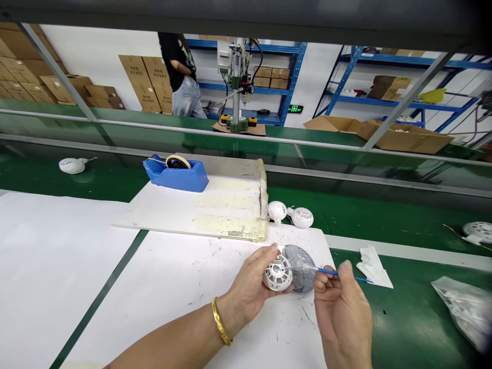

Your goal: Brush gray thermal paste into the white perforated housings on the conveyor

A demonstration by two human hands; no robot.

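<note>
My left hand (253, 279), with a gold bracelet at its wrist, is closed around a small white fan housing (278, 273) with a round slotted grille. A thin blue stick (346, 275) with a pale tip is pinched in my right hand (342, 302). Its tip points left toward the housing; whether they touch, I cannot tell. Behind and to the right of the housing, a grey round dish (305, 279) sits on the white sheet (261, 333). Two similar white housings (302, 218) lie just beyond the sheet.
A blue tape dispenser (177, 174) stands on a white board (230, 205). More white housings lie at far left (72, 165) and far right (478, 231). On the right are a crumpled tissue (373, 266) and a plastic bag (465, 307). Behind the rail, a person (179, 72) stands near a press (237, 87).
</note>
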